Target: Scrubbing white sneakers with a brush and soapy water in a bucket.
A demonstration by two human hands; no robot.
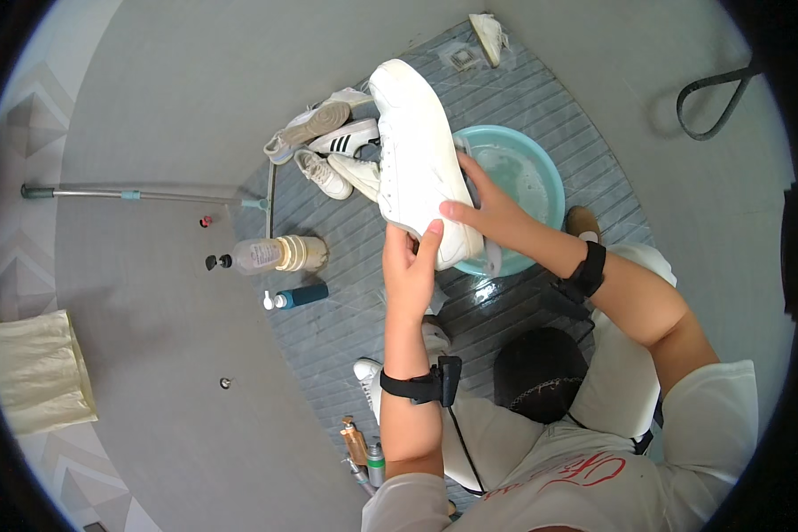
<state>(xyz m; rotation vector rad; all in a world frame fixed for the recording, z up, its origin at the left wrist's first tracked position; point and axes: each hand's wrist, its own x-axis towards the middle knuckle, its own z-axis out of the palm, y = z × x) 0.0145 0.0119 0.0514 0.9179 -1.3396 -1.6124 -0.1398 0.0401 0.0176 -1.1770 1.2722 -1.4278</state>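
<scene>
A white lace-up sneaker (pixel 421 151) is held up in the middle of the view, its toe pointing away from me. My left hand (pixel 410 266) grips it near the heel, thumb pressed on the shoe and fingers partly hidden. My right hand (pixel 486 206) holds the heel end from the right, with the thumb on the shoe's side. Behind and to the right stands a light blue basin (pixel 556 191) with sudsy water, partly covered by the shoe and my right arm. A greyish thing, maybe cloth or a strap (pixel 493 257), shows near the basin's front edge.
Several shoes (pixel 324 133) are piled at the left, and a single white shoe (pixel 488 40) lies by a floor drain (pixel 462 58). Pump bottles (pixel 275 254) and a blue bottle (pixel 301 295) sit left. A long-handled pole (pixel 142 194) leans there. A black stool (pixel 541 372) is between my legs.
</scene>
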